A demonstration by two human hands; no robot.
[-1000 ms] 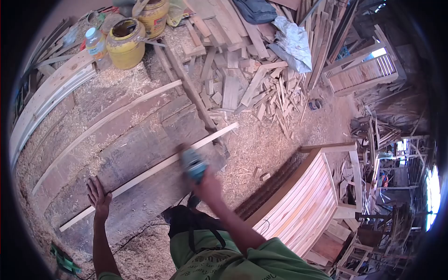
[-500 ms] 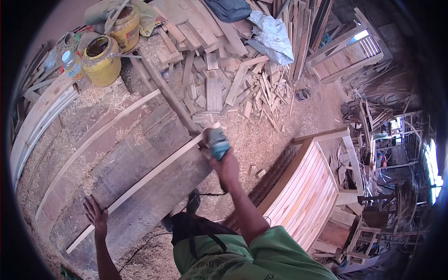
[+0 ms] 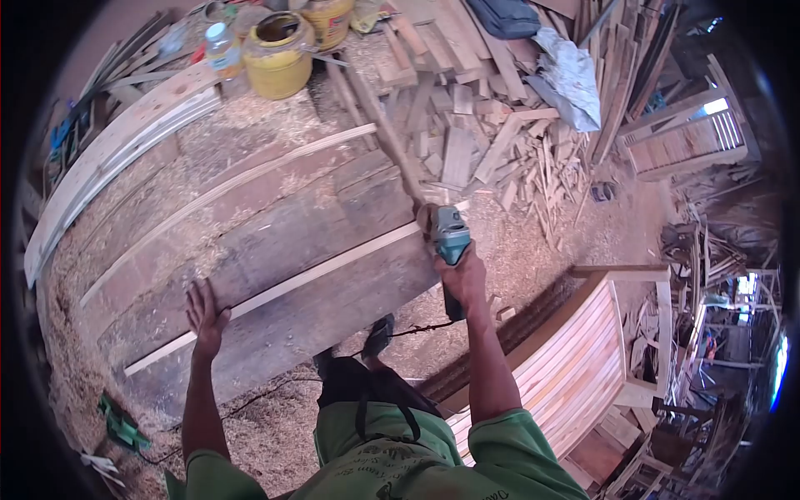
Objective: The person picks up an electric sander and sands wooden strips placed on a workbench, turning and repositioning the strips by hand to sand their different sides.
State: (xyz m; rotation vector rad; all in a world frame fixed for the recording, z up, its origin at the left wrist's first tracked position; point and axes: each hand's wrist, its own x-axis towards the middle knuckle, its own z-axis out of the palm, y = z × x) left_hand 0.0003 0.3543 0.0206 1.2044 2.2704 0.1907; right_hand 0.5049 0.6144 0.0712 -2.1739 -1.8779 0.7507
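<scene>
A long thin pale wood strip (image 3: 317, 271) lies across the dark, dusty workbench (image 3: 292, 308). Near its lower left end, my left hand (image 3: 207, 319) rests on strip and bench, fingers spread. My right hand (image 3: 463, 275) is wrapped round a teal and grey corded power tool (image 3: 451, 236), whose head is over the strip's right end. That end is partly hidden by the tool. The tool's cord hangs down and runs left behind my legs.
Curved boards (image 3: 125, 150) and a yellow bucket (image 3: 279, 67) with a bottle (image 3: 222, 52) sit beyond the bench. Wood offcuts (image 3: 458, 154) are heaped past its right end. A slatted wooden piece (image 3: 558, 358) stands at my right. A green tool (image 3: 122, 423) lies lower left.
The power tool in my right hand has moved right along the strip, from its middle to its right end. My left hand stays near the lower left end. The camera view has shifted.
</scene>
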